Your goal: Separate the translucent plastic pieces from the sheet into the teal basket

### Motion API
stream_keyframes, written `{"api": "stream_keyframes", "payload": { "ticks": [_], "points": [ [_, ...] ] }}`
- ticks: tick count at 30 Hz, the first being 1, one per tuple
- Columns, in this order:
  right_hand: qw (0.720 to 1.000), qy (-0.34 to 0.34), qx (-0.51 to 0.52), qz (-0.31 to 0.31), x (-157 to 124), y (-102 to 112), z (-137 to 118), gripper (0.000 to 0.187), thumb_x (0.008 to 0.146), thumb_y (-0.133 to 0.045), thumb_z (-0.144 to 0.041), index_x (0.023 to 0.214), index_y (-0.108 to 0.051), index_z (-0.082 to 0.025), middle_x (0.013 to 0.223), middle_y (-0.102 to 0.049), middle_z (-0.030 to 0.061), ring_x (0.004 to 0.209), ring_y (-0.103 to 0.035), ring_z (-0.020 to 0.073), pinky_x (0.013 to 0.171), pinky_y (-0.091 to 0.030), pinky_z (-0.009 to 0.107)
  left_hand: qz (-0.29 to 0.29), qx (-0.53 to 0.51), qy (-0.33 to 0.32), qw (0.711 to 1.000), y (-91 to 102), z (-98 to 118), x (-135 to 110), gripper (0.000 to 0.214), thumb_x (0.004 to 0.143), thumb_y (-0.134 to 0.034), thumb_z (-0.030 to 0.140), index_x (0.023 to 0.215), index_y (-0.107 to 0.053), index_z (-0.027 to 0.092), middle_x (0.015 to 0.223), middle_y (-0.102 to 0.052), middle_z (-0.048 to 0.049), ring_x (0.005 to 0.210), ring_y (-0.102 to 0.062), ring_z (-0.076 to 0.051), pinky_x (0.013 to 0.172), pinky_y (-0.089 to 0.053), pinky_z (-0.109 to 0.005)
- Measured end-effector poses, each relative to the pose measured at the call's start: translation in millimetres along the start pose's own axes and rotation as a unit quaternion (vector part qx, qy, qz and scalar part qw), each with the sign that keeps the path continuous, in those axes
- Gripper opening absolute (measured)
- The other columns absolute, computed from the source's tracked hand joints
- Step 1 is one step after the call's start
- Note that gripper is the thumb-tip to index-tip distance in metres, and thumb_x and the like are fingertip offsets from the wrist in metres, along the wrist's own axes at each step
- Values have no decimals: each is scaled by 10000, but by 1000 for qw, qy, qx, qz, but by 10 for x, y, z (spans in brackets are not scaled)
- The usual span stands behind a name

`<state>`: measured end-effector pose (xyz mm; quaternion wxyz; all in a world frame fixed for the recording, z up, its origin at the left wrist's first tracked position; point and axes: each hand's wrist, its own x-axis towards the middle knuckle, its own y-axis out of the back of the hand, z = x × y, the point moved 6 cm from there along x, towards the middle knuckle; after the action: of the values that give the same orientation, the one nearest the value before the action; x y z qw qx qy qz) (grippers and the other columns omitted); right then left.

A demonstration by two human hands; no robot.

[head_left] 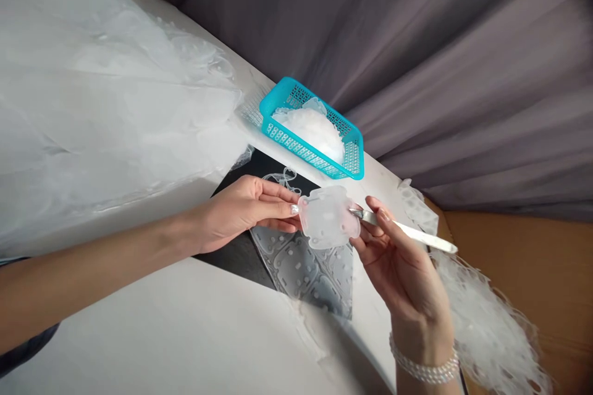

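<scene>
A translucent white, wavy-edged flat piece of soft-looking plastic or silicone (324, 222) is held up above the dark board. My left hand (254, 207) pinches its left edge between thumb and fingers. In my right hand (398, 259) is a slim tool with a white handle (426, 237); its metal tip reaches the piece's right edge. Fingers of that hand also lie behind or against this edge. Below, a sheet of similar moulded shapes (301, 268) rests partly on the black board (236, 259). Thin clear loops (285, 179) lie behind my left fingers.
Beyond my hands, a turquoise basket (296, 151) holds a pile of translucent white pieces (315, 133). Large clear plastic bagging (115, 99) covers the left side of the white table (185, 327). Stringy white scraps (486, 321) hang at right beside brown cardboard (519, 253). A grey curtain (370, 31) closes the back.
</scene>
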<state>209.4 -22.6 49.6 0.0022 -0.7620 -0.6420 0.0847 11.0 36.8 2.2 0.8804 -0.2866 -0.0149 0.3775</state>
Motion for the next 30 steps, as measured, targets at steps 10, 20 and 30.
{"api": "stream_keyframes", "payload": {
  "ticks": [10,20,30],
  "points": [
    [998,7,-58,4,-44,-18,-64,210,939,-569,-305,1085,-704,-237,1023,-777,64,916,-758,224,850,-640,413,32,-27,9,999,51,-35,6,197,837,-719,209,1017,-777,155,953,-779,-87,827,-738,-176,897,-605,-382],
    [1000,0,-30,7,-20,-10,-61,162,907,-612,-285,1011,-733,-256,962,-772,49,742,-698,148,621,-592,258,29,-3,3,1000,43,-18,0,129,849,-700,220,943,-772,169,871,-773,-62,756,-718,-147,756,-601,-298],
    [974,90,-184,-93,-180,-100,-241,149,922,-635,-345,955,-771,-294,1050,-773,45,1066,-711,274,964,-571,500,-7,-88,40,995,33,-80,12,281,934,-558,315,1070,-726,136,1045,-759,-139,996,-722,-265,900,-571,-407]
  ]
}}
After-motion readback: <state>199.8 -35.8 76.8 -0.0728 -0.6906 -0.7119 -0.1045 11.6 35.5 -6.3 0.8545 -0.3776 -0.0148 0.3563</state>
